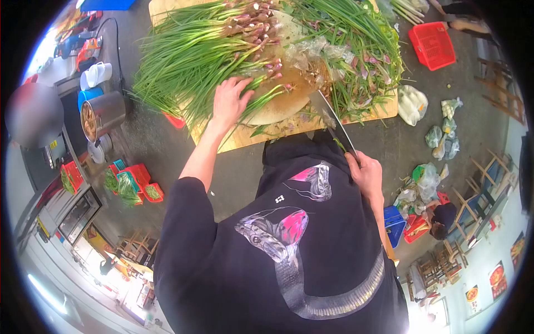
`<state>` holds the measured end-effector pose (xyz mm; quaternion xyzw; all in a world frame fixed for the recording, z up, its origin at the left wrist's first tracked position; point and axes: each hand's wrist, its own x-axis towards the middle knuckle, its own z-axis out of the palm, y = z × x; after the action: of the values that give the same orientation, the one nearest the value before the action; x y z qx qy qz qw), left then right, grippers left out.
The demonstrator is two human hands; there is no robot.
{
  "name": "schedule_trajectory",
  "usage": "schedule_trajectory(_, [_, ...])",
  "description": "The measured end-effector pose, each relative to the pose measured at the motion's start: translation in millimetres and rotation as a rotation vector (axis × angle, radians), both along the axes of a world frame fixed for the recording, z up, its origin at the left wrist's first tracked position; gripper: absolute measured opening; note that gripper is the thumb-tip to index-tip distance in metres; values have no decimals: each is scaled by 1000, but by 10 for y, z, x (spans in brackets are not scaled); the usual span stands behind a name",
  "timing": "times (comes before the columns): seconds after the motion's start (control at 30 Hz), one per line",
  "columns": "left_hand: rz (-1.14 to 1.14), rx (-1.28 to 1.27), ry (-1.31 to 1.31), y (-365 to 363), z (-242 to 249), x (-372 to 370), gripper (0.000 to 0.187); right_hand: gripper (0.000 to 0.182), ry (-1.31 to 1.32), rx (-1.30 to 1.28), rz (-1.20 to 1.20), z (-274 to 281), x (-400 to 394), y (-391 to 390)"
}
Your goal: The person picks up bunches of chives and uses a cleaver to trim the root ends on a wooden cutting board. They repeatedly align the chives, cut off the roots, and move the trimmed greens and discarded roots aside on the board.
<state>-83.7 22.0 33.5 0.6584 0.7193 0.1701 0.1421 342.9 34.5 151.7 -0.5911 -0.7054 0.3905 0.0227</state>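
Knife (pixel 340 129) first, nearest the body: the right hand (pixel 367 173) is closed firmly round its handle at the near-right side of the round board (pixel 289 107), and the blade slants away and leftward, its tip by the board's right edge. Across from it, at the board's left edge, the left hand (pixel 229 101) lies palm down on spring onions (pixel 192 64), fingers bent over the stalks and thumb set apart; whether it grips any or only presses them, I cannot tell. What matters between the two is this: one separate spring onion (pixel 270 96) runs from beside the left thumb onto the board, leaves to the left, bulb to the right, pointing roughly toward the blade, with a small gap between bulb and tip. Its long axis crosses the knife's at a wide angle, and the left hand is the nearer to its stalk.

Farther off, the main heap fills the board's left side and spreads beyond it, long bright-green leaves trailing left, slim purplish-white bulbs lined up over the board. Some bulbs look brownish and rough toward the far edge. Right of the board lie loose trimmings (pixel 364 83), green with purple bits, and well beyond them, on the floor, a red basket (pixel 433 49).
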Motion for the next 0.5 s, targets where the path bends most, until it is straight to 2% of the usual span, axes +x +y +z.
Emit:
schedule_trajectory(0.17, [-122,108,149,322,-256,-348,38,19,-6,13,-20,7,-11,-71])
schedule_trajectory(0.3, [-177,215,172,506,-131,-506,35,19,-46,0,-3,-9,-9,-123])
schedule_trajectory(0.43, [-81,255,257,407,-211,-512,49,20,-49,21,23,-12,-36,-174])
schedule_trajectory(0.5, [82,326,251,347,-272,-419,61,20,-51,25,26,-21,-27,-189])
